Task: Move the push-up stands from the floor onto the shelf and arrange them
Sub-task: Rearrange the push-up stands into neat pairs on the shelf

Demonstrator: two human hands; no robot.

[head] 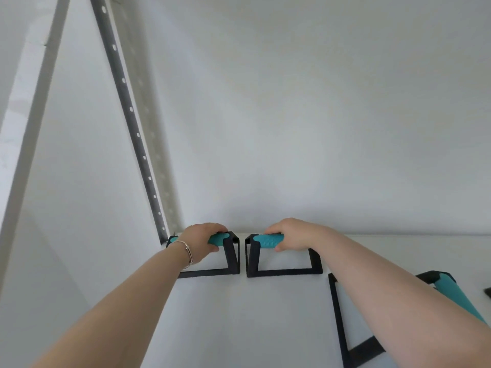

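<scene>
**Two stands gripped at back of shelf**

Stands: black flat-bar frames, each a loop with a flat base and sloping sides, topped by a teal grip with a dimpled texture. Three in view, all on the white shelf [239,314].

Left stand [228,257]: upright at the back left corner of the shelf, beside the black perforated upright [132,123]. Base flat on the shelf. Only the right end of its teal grip and a sliver at the left end show; the rest is covered by the hand.

Right stand [284,264]: upright just beside the left one, a narrow gap between the two frames, not touching. The two are set in a line along the back wall [292,115]. The left half of its teal grip shows.

Third stand [338,314]: nearer the camera on the right, well apart from the pair, turned at a different angle. Partly hidden behind the right forearm; its teal grip shows past the arm at the right edge. Whether it stands flat or leans, cannot tell.

A small dark thing [487,291] at the far right edge, cut off, not identifiable.

Left hand [202,241]: fingers clenched over the left stand's grip from above, thumb curled under on the near side. Thin bracelet [187,252] on the wrist.

Right hand [289,236]: fingers wrapped over the right stand's grip from above, thumb tucked below on the near side, covering the right half of the grip.
</scene>
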